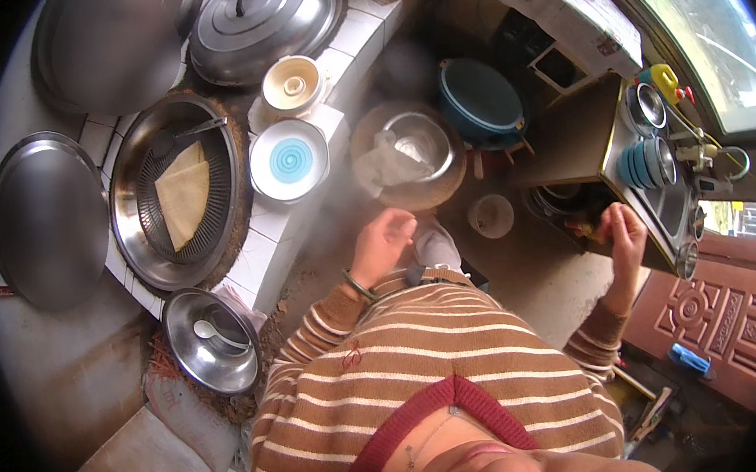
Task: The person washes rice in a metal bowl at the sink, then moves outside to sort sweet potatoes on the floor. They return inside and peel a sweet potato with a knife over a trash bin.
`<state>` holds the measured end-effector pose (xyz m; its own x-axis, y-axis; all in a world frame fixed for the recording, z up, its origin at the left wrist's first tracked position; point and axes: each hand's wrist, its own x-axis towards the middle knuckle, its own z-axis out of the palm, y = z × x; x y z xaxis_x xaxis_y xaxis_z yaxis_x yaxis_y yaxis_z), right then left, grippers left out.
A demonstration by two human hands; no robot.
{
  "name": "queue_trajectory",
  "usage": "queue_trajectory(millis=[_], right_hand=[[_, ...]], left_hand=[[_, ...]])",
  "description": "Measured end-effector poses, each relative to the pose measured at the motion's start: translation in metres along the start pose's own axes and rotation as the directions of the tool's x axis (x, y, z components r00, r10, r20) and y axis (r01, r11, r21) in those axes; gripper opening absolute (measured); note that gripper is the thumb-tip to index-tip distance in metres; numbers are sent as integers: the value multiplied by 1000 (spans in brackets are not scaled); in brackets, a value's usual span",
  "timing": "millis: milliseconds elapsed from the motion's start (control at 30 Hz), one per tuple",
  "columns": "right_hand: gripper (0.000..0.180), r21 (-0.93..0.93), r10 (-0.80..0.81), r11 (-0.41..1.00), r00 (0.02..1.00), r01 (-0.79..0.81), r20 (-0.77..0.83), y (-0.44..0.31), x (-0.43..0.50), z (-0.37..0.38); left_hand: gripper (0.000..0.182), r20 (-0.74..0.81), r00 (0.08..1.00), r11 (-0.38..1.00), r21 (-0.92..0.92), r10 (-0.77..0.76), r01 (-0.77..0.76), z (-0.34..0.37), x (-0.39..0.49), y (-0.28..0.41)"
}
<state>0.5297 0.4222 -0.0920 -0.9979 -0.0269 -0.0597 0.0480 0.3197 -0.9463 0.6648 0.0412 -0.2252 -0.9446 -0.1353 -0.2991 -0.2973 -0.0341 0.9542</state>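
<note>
My left hand (pixel 382 245), with a bangle at the wrist, hangs in front of my waist. Its fingers are loosely bent and I see nothing in it. Just beyond it is a steel bowl (pixel 437 141) on a round brown support (pixel 370 121), with a crumpled pale bag or cloth (pixel 389 159) over its side. My right hand (pixel 625 238) is raised beside the sink counter, fingers bent downward. Small yellow and red things (pixel 581 229) show near its fingertips; whether it touches them is unclear. At left, folded flatbread (pixel 184 193) and a spatula (pixel 203 126) lie in a large wok (pixel 131 233).
The tiled stove ledge (pixel 266 237) bears a blue-patterned plate (pixel 290 160), a cream dish (pixel 294 84) and a domed lid (pixel 268 23). A basin (pixel 181 342) holds a spoon (pixel 220 332). A blue tub (pixel 480 104) and small bucket (pixel 490 216) stand ahead. Stacked bowls (pixel 647 161) edge the sink.
</note>
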Motion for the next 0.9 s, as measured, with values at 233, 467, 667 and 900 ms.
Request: queue_trajectory(millis=[233, 467, 667, 900], right_hand=[[30, -961, 323, -14, 911, 275, 256, 78, -88, 84], [35, -456, 28, 886, 971, 85, 237, 80, -130, 88], [33, 498, 135, 838, 970, -221, 204, 101, -167, 84], [38, 697, 246, 693, 969, -183, 11, 135, -230, -16]], left_hand=[[35, -18, 984, 974, 151, 176, -171, -6, -21, -22], [50, 86, 933, 851, 389, 348, -353, 38, -20, 4], [55, 644, 485, 436, 250, 592, -864, 164, -52, 59], [62, 918, 132, 277, 25, 375, -960, 295, -73, 49]])
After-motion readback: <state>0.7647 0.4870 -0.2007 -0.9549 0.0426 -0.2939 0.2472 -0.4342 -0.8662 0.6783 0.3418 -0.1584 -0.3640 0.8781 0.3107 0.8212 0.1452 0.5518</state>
